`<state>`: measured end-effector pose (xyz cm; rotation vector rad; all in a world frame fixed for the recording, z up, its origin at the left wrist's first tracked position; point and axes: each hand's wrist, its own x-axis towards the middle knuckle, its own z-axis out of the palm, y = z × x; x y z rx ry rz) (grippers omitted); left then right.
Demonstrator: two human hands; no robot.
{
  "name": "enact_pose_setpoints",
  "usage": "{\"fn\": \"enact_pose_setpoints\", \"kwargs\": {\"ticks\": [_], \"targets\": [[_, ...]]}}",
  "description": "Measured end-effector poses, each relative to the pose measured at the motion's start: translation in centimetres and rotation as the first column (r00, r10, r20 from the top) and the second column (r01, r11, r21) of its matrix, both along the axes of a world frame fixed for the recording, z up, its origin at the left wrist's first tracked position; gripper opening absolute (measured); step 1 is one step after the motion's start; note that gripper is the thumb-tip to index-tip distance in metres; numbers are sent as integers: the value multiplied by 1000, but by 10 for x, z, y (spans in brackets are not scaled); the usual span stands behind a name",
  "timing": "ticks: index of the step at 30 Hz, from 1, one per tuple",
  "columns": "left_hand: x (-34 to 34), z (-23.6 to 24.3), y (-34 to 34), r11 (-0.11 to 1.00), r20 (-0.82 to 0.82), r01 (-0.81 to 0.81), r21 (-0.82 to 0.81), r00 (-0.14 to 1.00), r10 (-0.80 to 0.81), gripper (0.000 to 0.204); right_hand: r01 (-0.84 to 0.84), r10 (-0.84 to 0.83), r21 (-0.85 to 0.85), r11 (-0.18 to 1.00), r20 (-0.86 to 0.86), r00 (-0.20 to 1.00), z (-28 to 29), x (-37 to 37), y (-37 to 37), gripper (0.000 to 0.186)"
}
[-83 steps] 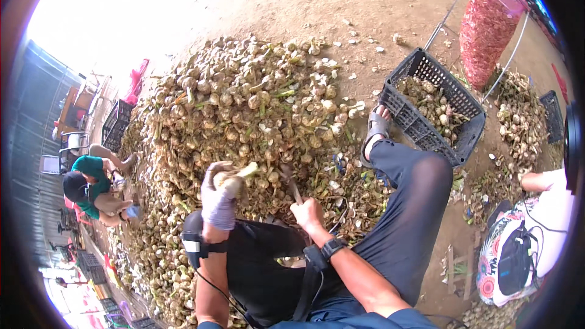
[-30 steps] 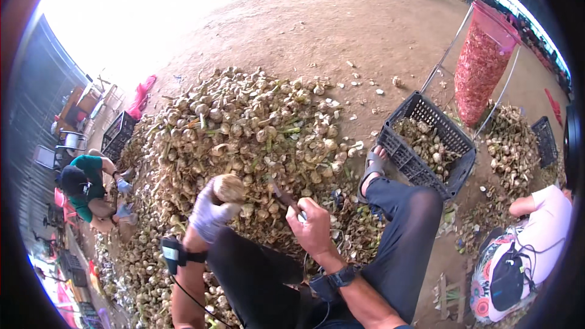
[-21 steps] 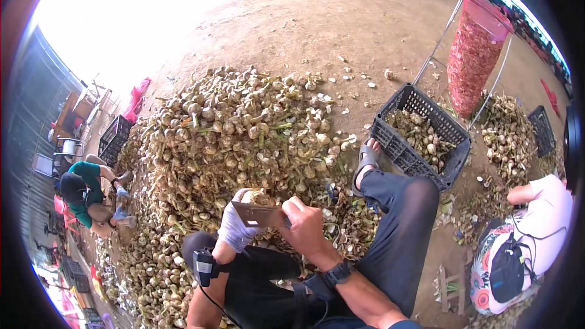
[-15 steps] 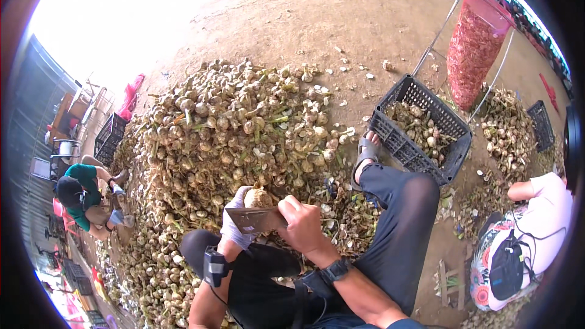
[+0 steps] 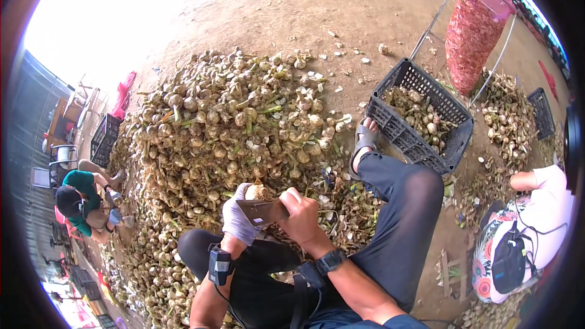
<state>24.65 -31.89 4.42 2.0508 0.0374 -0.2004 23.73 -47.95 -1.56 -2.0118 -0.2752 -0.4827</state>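
Observation:
My left hand (image 5: 237, 220), in a whitish glove, is closed around a garlic bulb (image 5: 259, 192) just above my lap. A wide-bladed knife (image 5: 258, 213) is gripped by my bare right hand (image 5: 303, 222). Its flat blade lies across the front of the bulb and hides its lower part, so I cannot tell whether the edge touches it. Beyond both hands spreads a large heap of garlic bulbs (image 5: 225, 116) with dry stalks and some green stems. Loose skins and trimmed scraps (image 5: 350, 222) lie between the heap and my right leg.
A black plastic crate (image 5: 405, 145) holding several bulbs stands by my right foot (image 5: 365, 137). Behind it a red mesh sack (image 5: 472, 42) hangs on a metal frame. Co-workers sit at left (image 5: 85, 201) and right (image 5: 548, 225). Another bulb pile (image 5: 509, 116) lies at right.
My view has tilted down slightly, so the far sacks have mostly left the picture. My hands stay together, with the bulb and the knife blade slightly shifted and turned.

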Motion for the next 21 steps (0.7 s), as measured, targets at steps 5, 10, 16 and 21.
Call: {"fn": "enact_pose_setpoints", "kwargs": {"ticks": [5, 10, 16, 21], "targets": [[-14, 35, -27, 989, 278, -16, 145, 960, -25, 57, 350, -337, -77, 934, -518, 786, -82, 3, -38, 16], [-10, 28, -42, 996, 249, -2, -95, 968, 25, 61, 482, -45, 570, 666, -614, 788, -88, 7, -27, 16], [-7, 32, -47, 691, -33, -131, -711, 988, 153, 60, 370, 786, 924, -96, -158, 598, -28, -11, 4, 18], [-10, 58, -36, 738, 224, -19, -675, 947, 230, 48, 457, 717, 886, 73, -365, 594, 26, 2, -14, 18]]}}
